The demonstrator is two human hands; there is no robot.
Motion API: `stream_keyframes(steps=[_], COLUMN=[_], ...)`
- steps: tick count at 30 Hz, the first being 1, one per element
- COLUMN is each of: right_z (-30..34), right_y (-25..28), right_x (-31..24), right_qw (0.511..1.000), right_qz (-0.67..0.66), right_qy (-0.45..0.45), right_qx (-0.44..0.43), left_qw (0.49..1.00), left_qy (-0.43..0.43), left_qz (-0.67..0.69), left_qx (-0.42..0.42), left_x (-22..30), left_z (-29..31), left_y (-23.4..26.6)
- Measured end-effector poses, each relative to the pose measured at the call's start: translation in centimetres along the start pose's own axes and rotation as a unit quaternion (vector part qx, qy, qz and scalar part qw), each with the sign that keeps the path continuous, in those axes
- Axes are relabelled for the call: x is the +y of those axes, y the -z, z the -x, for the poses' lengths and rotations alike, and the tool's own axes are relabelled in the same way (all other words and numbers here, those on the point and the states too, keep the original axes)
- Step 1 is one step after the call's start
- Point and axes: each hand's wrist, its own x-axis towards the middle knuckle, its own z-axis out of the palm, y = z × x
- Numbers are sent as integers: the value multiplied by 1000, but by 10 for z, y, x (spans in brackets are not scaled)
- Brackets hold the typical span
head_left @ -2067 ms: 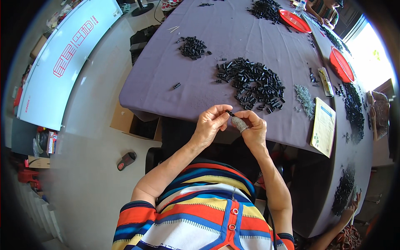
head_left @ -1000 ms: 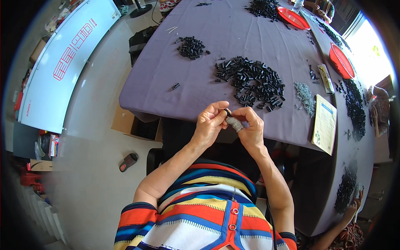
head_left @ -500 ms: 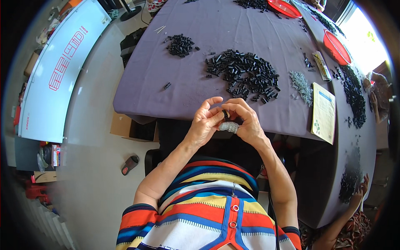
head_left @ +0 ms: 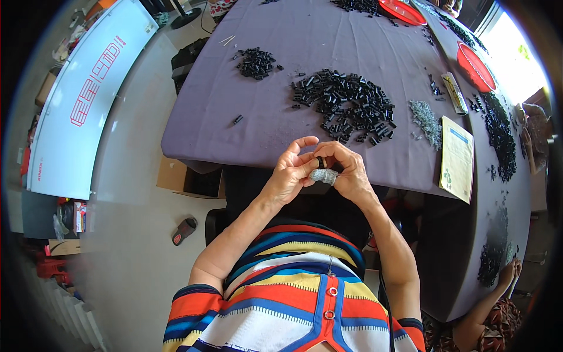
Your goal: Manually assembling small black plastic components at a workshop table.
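My left hand (head_left: pixel 286 176) pinches a small black plastic piece (head_left: pixel 320 162) between thumb and finger, just in front of the table's near edge. Facing it, my right hand (head_left: pixel 352 173) has its fingertips closed at the same piece. A whitish, translucent lump (head_left: pixel 323 176), like a clump of tiny clear parts, sits at the right hand's curled lower fingers; its exact makeup is too small to tell. Beyond both hands lies a large pile of short black tube-shaped pieces (head_left: pixel 352 105). One loose black piece (head_left: pixel 237 119) rests to its left.
A smaller black pile (head_left: pixel 256 63) lies farther left on the purple-grey tablecloth (head_left: pixel 205 111). Toward the right are clear small parts (head_left: pixel 426 122), a yellowish booklet (head_left: pixel 456 158) and a red tray (head_left: pixel 475 66). Another person's hands (head_left: pixel 509 273) are at the lower right. A cardboard box (head_left: pixel 176 177) stands beneath the table.
My hands stay nearly in place, with the black piece turned slightly between the fingertips. At lower right, the other person's hands have come closer together.
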Motion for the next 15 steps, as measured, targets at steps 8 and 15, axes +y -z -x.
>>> stream_keyframes(steps=[8,15], right_z=[-2,3], right_y=[-8,-6], right_x=[-3,4], right_qw=[999,999], right_qz=[15,-2], right_qy=[32,-9], right_qx=[41,40], left_qw=[998,924], left_qy=[13,-149], left_qz=[45,-327], left_qx=[-32,127], left_x=[0,41], left_z=[0,2], left_y=[5,-1])
